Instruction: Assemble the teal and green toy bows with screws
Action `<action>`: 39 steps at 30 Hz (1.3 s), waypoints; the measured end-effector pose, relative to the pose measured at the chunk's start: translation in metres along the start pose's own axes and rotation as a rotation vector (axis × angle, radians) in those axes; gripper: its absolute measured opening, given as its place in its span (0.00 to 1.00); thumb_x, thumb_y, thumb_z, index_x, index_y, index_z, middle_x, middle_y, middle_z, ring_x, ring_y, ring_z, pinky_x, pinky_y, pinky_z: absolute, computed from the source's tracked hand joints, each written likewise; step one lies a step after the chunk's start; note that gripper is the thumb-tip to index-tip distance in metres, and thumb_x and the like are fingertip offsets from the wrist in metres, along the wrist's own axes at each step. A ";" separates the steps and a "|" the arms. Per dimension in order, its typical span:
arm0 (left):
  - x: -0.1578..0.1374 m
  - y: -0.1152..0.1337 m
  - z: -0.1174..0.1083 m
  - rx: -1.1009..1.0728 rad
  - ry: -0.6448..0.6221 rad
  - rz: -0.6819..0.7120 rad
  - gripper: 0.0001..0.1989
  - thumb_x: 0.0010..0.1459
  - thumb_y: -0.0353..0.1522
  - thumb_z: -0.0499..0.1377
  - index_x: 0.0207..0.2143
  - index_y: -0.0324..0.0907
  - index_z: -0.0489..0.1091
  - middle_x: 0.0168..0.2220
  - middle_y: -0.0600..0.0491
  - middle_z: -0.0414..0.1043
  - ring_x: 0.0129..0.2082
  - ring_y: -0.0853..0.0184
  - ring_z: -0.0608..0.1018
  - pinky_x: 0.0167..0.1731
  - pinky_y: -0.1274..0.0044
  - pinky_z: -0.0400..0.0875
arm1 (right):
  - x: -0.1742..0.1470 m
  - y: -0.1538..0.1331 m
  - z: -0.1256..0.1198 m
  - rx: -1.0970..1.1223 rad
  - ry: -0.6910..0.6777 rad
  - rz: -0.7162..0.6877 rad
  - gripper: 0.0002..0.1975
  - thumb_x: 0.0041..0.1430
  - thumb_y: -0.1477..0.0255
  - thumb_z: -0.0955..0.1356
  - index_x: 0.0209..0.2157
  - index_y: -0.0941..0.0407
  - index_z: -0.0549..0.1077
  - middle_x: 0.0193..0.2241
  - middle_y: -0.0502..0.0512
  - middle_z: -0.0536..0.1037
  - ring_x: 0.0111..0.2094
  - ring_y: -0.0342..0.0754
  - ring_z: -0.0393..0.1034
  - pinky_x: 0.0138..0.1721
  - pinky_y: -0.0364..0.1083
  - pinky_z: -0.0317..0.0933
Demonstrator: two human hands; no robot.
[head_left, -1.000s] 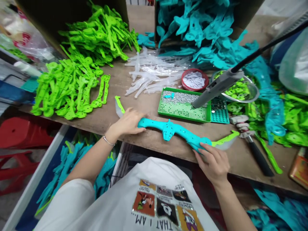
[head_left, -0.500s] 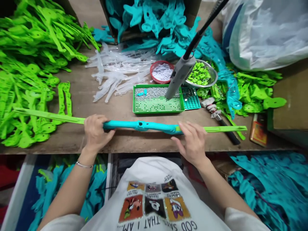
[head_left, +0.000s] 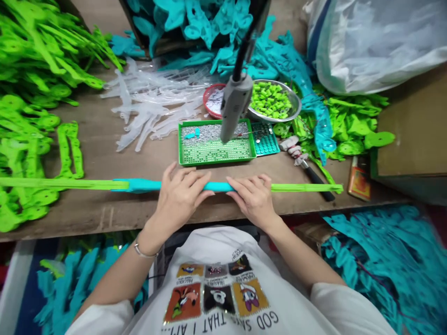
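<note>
A long plastic piece (head_left: pixel 139 185), turquoise in the middle with a lime green strip at either end, lies level across the table's front. My left hand (head_left: pixel 179 197) is closed round its turquoise section, left of the middle. Right of the middle, my right hand (head_left: pixel 254 197) grips it where turquoise gives way to the green strip (head_left: pixel 303 187). Both thumbs sit on the near side, and only a short turquoise stretch shows between the hands. Just beyond stands a green tray (head_left: pixel 216 160) with small silvery parts and two turquoise bits. A grey electric screwdriver (head_left: pixel 234 109) hangs over it.
Green parts (head_left: pixel 31 116) heap at left, clear plastic parts (head_left: pixel 157 100) and turquoise parts (head_left: pixel 272 60) at the back. A metal bowl (head_left: pixel 296 109) holds green pieces beside a red basket (head_left: pixel 208 88). A black-handled tool (head_left: pixel 316 179) and small box (head_left: pixel 359 179) lie right.
My hands have come closer together along the piece, the left moving right from near its green end. The turquoise section now shows a narrower, smoother side. The view has shifted slightly.
</note>
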State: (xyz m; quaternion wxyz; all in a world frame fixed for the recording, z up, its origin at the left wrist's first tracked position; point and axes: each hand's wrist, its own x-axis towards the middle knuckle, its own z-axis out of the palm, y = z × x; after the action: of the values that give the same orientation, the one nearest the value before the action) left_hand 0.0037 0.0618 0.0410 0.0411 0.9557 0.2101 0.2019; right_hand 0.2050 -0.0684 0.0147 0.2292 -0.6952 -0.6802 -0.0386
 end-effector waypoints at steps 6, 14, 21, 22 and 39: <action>0.010 -0.009 0.009 -0.012 0.041 0.078 0.09 0.68 0.37 0.57 0.43 0.46 0.76 0.36 0.52 0.81 0.36 0.61 0.78 0.52 0.62 0.63 | 0.003 -0.001 0.003 0.044 0.003 0.058 0.14 0.68 0.68 0.67 0.53 0.50 0.75 0.46 0.52 0.84 0.43 0.50 0.75 0.51 0.55 0.55; 0.011 0.006 -0.004 0.084 -0.022 0.059 0.09 0.67 0.36 0.57 0.44 0.43 0.75 0.39 0.49 0.80 0.43 0.55 0.77 0.59 0.55 0.58 | -0.067 0.030 -0.002 0.295 0.604 0.270 0.08 0.59 0.72 0.72 0.35 0.50 0.67 0.25 0.48 0.72 0.26 0.46 0.69 0.29 0.48 0.64; 0.043 0.075 0.021 0.018 -0.150 0.116 0.25 0.66 0.38 0.59 0.60 0.34 0.66 0.55 0.40 0.75 0.54 0.51 0.74 0.62 0.54 0.56 | -0.069 0.069 0.007 1.046 0.447 0.653 0.35 0.44 0.63 0.81 0.53 0.48 0.68 0.53 0.57 0.77 0.53 0.52 0.75 0.55 0.53 0.71; 0.048 0.082 0.029 0.011 -0.159 0.121 0.24 0.66 0.37 0.60 0.60 0.33 0.66 0.54 0.40 0.76 0.52 0.53 0.76 0.61 0.56 0.59 | -0.064 0.070 0.009 1.120 0.373 0.648 0.36 0.42 0.63 0.82 0.53 0.49 0.69 0.53 0.57 0.77 0.54 0.53 0.75 0.57 0.54 0.70; 0.069 0.089 0.052 0.026 -0.178 0.119 0.09 0.68 0.36 0.56 0.41 0.39 0.70 0.35 0.47 0.75 0.37 0.57 0.75 0.38 0.66 0.62 | -0.047 0.077 0.003 1.154 0.343 0.574 0.27 0.43 0.60 0.81 0.43 0.50 0.71 0.41 0.53 0.81 0.42 0.50 0.79 0.46 0.51 0.75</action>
State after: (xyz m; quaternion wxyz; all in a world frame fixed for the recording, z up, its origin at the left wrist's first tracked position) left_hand 0.1161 0.0100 0.0328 0.0354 0.9811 0.1510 0.1156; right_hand 0.2749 -0.1086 -0.0257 0.6705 -0.5985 -0.3337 0.2843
